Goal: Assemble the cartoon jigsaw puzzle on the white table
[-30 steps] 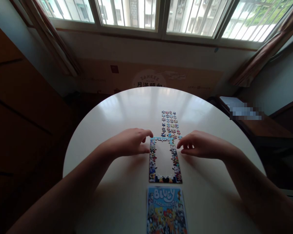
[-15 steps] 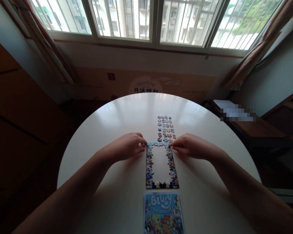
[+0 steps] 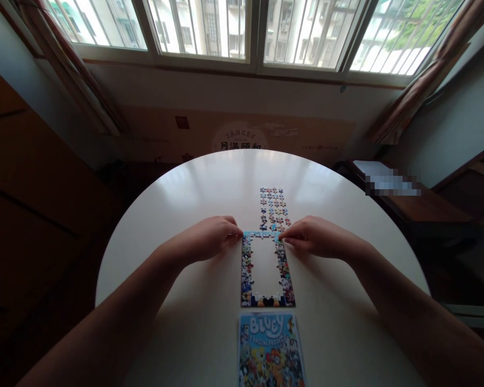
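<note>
A jigsaw puzzle border (image 3: 247, 269) lies flat on the white table, its pieces joined into a rectangular ring around bare tabletop. At its top left corner are the fingertips of my left hand (image 3: 215, 236), drawn together against the edge. My right hand (image 3: 317, 235) has its index fingertip on the top right corner, with the other fingers curled beneath. Just beyond the top edge, loose puzzle pieces (image 3: 272, 204) are laid out in rows. Whether either hand pinches a single piece is too small to see.
Nearest to me lies a blue picture sheet (image 3: 271, 349) reading "Bluey", below the puzzle. The round white table (image 3: 165, 199) has its far edge by a wall under the windows (image 3: 201, 27). A wooden bench (image 3: 431, 207) stands at the right.
The fingers of my left hand have closed together at the puzzle's top left corner. My right hand stays at the top right corner. The whole view has shifted slightly.
</note>
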A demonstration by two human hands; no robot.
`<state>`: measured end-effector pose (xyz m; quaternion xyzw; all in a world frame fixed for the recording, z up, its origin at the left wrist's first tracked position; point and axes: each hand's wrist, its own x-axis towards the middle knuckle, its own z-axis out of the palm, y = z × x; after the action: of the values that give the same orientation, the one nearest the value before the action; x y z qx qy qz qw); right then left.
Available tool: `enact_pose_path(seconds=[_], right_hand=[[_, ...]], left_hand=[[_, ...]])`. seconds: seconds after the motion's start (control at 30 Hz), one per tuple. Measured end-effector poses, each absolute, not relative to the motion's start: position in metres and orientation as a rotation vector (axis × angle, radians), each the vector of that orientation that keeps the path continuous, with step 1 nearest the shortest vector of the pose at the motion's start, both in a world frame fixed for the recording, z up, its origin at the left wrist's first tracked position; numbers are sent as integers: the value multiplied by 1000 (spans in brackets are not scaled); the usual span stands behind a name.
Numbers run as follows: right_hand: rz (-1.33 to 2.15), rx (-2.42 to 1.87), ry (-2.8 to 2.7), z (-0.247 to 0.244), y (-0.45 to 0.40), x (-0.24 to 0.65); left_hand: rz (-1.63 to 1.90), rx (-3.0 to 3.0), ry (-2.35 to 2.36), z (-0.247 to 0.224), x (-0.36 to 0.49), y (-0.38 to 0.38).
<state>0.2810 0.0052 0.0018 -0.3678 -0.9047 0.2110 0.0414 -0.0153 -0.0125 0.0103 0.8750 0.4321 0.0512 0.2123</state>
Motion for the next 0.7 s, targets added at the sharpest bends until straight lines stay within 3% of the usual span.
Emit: enact_pose_path(seconds=[0.4,0.57,0.7], right_hand=[[587,-1122,-2543,-4,11,290],[360,-1258,-2098,-15,31,304],[389,-1294,-1809,-36,52,312]], left_hand=[[195,2418,1184,5,-20,1],[497,2343,1384,-13,-32,21],[760,2231,1587,-26,-39,32]])
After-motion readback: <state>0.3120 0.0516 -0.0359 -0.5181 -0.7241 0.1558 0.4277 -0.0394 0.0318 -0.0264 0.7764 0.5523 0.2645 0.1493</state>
